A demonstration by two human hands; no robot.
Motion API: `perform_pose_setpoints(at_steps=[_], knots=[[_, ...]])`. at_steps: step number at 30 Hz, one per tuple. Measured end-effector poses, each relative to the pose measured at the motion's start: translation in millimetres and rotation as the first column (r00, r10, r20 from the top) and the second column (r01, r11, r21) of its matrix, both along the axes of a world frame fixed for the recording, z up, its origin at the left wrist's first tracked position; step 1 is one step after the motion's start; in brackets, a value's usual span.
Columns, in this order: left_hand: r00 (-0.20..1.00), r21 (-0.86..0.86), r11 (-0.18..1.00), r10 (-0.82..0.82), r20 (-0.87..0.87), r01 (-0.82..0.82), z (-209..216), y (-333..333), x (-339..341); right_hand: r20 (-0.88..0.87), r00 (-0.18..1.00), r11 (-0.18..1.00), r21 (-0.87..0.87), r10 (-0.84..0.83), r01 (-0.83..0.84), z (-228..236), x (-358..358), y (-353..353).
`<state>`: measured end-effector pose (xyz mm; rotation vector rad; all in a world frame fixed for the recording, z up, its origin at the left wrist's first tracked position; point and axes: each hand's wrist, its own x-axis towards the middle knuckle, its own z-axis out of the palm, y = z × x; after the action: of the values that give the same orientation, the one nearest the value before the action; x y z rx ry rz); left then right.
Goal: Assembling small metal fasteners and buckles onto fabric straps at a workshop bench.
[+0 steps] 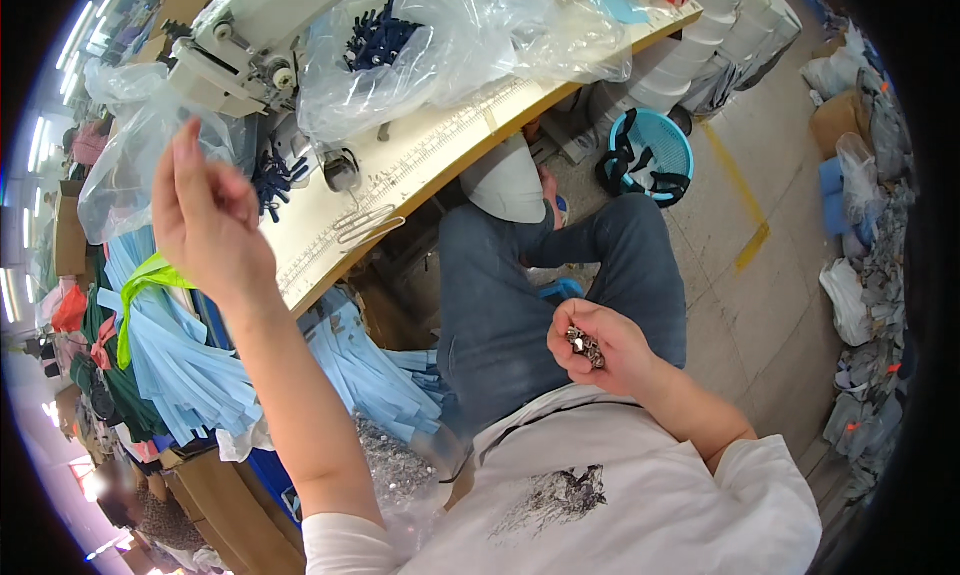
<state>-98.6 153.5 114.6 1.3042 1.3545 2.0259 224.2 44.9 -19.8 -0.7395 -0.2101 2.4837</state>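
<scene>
My left hand (pixel 208 215) is raised over the left end of the sewing table, fingers stretched upward and somewhat blurred; nothing shows in it. Close beyond it are a sewing machine (pixel 240 60) and a small bunch of dark blue strips (pixel 278 180). In front of my lap, my right hand (pixel 625 355) is cupped around a handful of small shiny metal pieces (pixel 584 347), whose exact kind I cannot make out. A clear plastic bag of similar small silvery bits (pixel 395 470) lies beside my left hip. More dark blue strips (pixel 380 33) sit in a clear bag on the table.
Bundles of light blue fabric strips (pixel 180 350) hang at the left, below the table edge (pixel 400 190). Bent wire (pixel 368 225) lies near that edge. On the floor ahead stands a blue basket (pixel 676 155) with black straps. Bags and scraps (pixel 868 305) line the right side.
</scene>
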Motion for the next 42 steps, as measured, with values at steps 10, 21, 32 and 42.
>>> perform_pose_setpoints(at_steps=[10,21,32,42], knots=[[0.732,-0.393,0.789,0.103,-0.674,-0.473,-94.8,-18.3,-87.0,0.13,0.979,0.972,0.16,0.154,-0.175,1.2,-8.6,6.9],[0.667,-0.455,0.692,0.052,-0.743,-0.561,-90.9,-38.1,-84.6,0.185,0.978,0.979,0.159,0.098,-0.128,-9.6,-6.1,-2.5],[0.989,-0.547,0.83,0.038,-0.14,-0.11,-83.5,-41.2,-91.3,0.124,0.991,0.993,0.093,0.055,-0.067,-6.7,-2.9,-3.1],[0.994,-0.279,0.954,0.111,-0.014,-0.111,-47.3,-79.6,-37.4,-0.116,0.993,0.997,0.078,-0.001,0.01,-11.7,-0.3,5.8]])
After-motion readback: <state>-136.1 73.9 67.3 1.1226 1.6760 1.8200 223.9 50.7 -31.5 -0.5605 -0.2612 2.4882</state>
